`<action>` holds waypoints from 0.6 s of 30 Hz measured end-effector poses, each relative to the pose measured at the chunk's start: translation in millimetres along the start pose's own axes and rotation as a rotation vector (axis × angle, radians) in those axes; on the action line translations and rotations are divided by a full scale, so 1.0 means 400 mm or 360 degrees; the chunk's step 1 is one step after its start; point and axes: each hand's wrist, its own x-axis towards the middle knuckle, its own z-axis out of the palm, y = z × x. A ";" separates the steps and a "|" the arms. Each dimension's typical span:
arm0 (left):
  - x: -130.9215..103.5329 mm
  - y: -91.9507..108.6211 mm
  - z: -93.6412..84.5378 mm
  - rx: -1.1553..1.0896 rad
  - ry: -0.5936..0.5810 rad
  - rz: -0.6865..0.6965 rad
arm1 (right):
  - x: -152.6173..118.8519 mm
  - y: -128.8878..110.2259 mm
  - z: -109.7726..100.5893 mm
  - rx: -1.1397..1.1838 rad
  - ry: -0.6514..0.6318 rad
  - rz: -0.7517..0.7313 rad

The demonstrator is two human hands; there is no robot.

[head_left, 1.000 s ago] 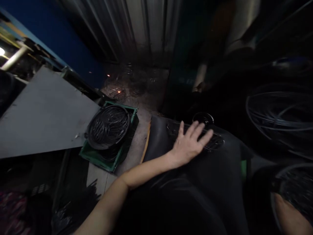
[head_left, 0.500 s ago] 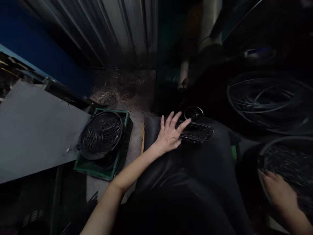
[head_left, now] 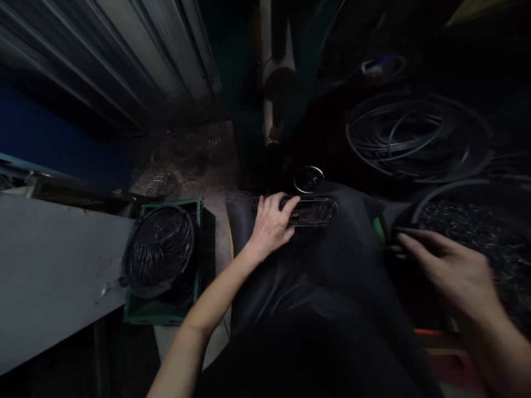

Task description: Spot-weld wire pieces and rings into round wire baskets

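A long wire frame (head_left: pixel 315 212) with rounded ends lies across the dark cloth (head_left: pixel 290 298) on my lap. My left hand (head_left: pixel 271 224) is closed over its left end, fingers curled at the far side and thumb along the near wires. To the right, my right hand (head_left: pixel 452 265) is pinched at the near left of a round tub (head_left: pixel 427 200) full of small dark metal pieces (head_left: pixel 468 232). What sits between those fingers is dark and blurred. Just beyond the frame is a shiny metal ring (head_left: pixel 308 179).
On the left, a green crate (head_left: pixel 198 232) bears a round black basin (head_left: pixel 193 251) of wire rings (head_left: pixel 161 243). A grey panel (head_left: pixel 53 265) juts in beside it. Coiled wire (head_left: pixel 406 132) lies at the right back, and loose wire pieces (head_left: pixel 160 179) litter the floor.
My right hand has risen from the tub's near edge and moved left, its fingers now pinched. My left hand has gone from spread fingers to closing over the wire frame. The view has shifted right.
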 end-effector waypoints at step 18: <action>0.026 -0.057 -0.056 -0.0024 0.0312 0.0034 | -0.028 -0.304 0.242 0.0339 -0.0505 -0.0438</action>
